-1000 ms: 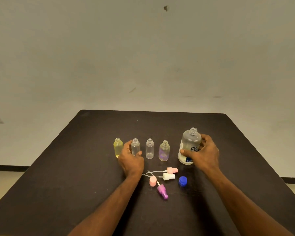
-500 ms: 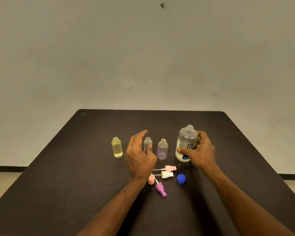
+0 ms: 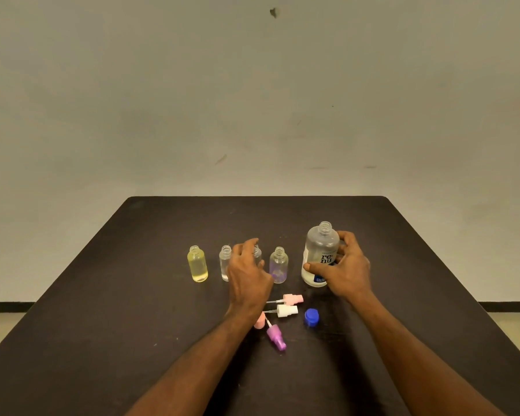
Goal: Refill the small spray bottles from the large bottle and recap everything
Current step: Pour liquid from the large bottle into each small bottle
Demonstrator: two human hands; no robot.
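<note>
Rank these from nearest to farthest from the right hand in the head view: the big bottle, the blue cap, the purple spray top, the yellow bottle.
1. Big bottle: in the right hand itself, fingers curled round it.
2. Blue cap: on the table just toward the person from that hand.
3. Purple spray top: lying farther left and nearer the person.
4. Yellow bottle: far left end of the row.

On the table (image 3: 102, 310), mid-frame, four small bottles stand in a row running left to right: first (image 3: 197, 264), second (image 3: 225, 262), third (image 3: 257, 253) behind the left hand (image 3: 248, 279), fourth (image 3: 279, 265). Right of them stands the large bottle (image 3: 320, 250), the right hand (image 3: 347, 270) around it. Below the row lie four spray heads (image 3: 287, 310) and, to their right, a cap (image 3: 311, 317).
</note>
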